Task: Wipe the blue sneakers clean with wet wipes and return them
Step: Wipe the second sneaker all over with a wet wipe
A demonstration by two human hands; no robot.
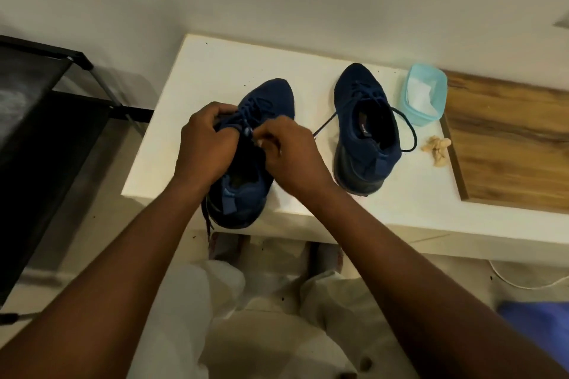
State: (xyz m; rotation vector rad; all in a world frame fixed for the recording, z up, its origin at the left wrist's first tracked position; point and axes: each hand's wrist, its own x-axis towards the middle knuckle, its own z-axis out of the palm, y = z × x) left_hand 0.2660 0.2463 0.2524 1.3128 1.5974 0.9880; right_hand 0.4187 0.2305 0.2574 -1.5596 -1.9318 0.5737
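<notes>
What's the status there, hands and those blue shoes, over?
Left hand and right hand pinch laces of nearer dark blue knit sneaker on white table. Second dark blue sneaker beside it, lace loose. Turquoise plastic tub of wipes apart, nothing blocking.

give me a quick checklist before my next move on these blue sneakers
1. Held sneaker steady on white table: ok, heel near the front edge.
2. Left hand and right hand pinching its laces: ok.
3. Knot finished: cannot tell, fingers hide it.
4. Other sneaker lace tied: not ok, it trails loose on the table.
5. Blue tub holds white wipes: ok.
6. Crumpled wipes cleared away: not ok, beside the wooden board.
</notes>
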